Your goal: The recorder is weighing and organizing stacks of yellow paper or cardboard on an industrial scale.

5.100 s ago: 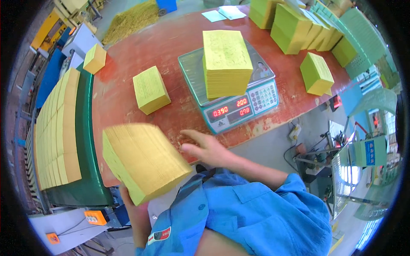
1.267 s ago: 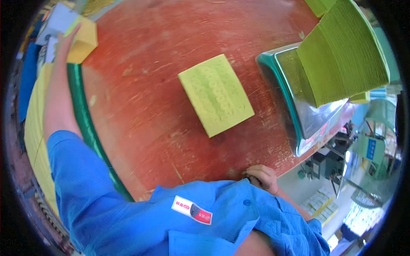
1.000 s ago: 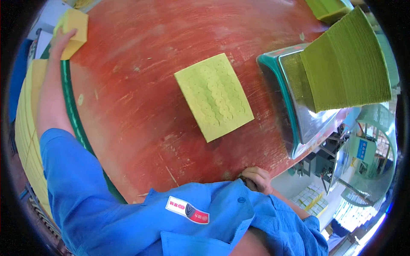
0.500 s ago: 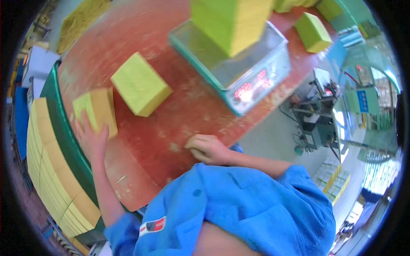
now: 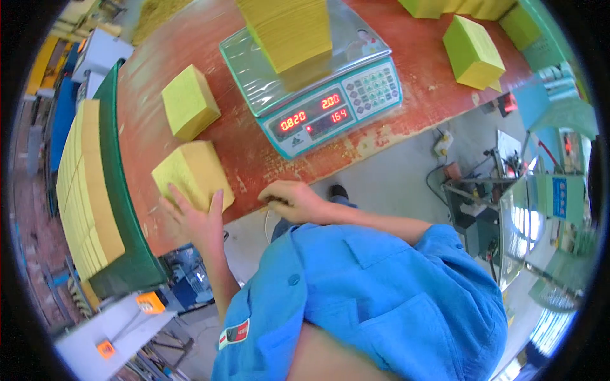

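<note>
Left hand (image 5: 198, 223) splayed wide, just touching a yellow block (image 5: 204, 170)

right hand (image 5: 297, 202) half curled, can't tell if empty

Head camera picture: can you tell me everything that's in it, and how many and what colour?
Table: one, worn red, middle
Scale: one, teal and silver, on the table
Big layered block: one, yellow, on the scale
Nearest block: one, yellow, table's near-left edge
Other small blocks: two, yellow, one left of the scale, one right
Far blocks: count unclear, yellow, top right
Stacked sheets: count unclear, yellow, far left
Orange boxes: two, orange, lower left
Machinery: count unclear, mostly green and dark, right; too cluttered to list
Shirt: one, blue, on the person
Left hand: one, bare, touching the nearest block
Right hand: one, bare, fingers curled, by the table's near edge
</note>
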Motion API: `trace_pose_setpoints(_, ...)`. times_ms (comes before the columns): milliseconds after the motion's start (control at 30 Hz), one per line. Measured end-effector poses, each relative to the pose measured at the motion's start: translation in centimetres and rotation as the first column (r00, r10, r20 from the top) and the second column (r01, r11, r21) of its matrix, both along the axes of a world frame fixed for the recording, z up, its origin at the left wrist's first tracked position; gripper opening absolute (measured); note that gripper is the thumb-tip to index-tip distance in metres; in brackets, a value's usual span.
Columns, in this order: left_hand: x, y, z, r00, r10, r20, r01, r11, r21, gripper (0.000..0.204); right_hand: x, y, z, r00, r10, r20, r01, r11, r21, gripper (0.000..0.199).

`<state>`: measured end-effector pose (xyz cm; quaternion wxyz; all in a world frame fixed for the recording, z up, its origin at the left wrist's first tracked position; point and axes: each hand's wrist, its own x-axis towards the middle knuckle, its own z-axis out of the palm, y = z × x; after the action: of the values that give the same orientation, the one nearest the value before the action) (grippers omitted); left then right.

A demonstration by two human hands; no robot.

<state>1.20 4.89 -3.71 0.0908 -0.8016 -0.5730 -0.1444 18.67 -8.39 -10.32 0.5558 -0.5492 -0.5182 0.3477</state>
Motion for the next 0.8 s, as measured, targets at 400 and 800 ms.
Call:
trace_pose_setpoints(400, -2.5, -2.7, 3.7, 0.889, -0.451, 0.084, 0.457, 0.887, -0.07, 0.054, 5.5, -9.0, -0.1, 0.934, 0.01, -0.357, -0.102, 0.965, -0.24, 0.019)
trace_pose_setpoints(800, -2.6, 0.3, 4.5, 0.825, -0.55, 0.128, 0.558, 0.829, -0.034, 0.027, 6.0, -8.1, 0.1, 0.973, 0.035, -0.229, -0.087, 0.971, -0.223, 0.019)
